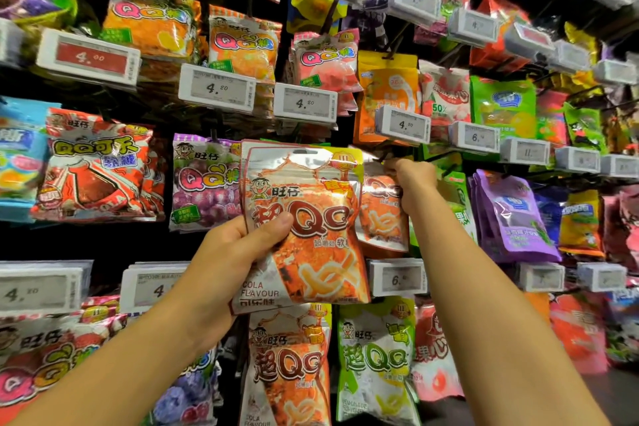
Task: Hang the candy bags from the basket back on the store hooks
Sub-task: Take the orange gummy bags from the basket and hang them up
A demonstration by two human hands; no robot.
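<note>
The cola bag (304, 218) is upright in my left hand (224, 259), raised in front of the wall of hooks; my thumb lies across its front near the big "QQ" print and the other fingers are curled behind it. Its hang hole at the top edge is free, on no hook. Just behind and to the right, a second cola bag (380, 211) of the same kind hangs at the rack, and my right hand (413, 183) is closed on its upper right corner, the fingers curled round the edge (whether the hook itself is between them I cannot tell). Below hang another cola bag (287, 363) and a green lemonade bag (375, 363). A purple grape bag (204, 183) hangs to the left of my held bag, a red cola pack (93, 166) further left. White price tags (218, 86) stick out from the rows above.
</note>
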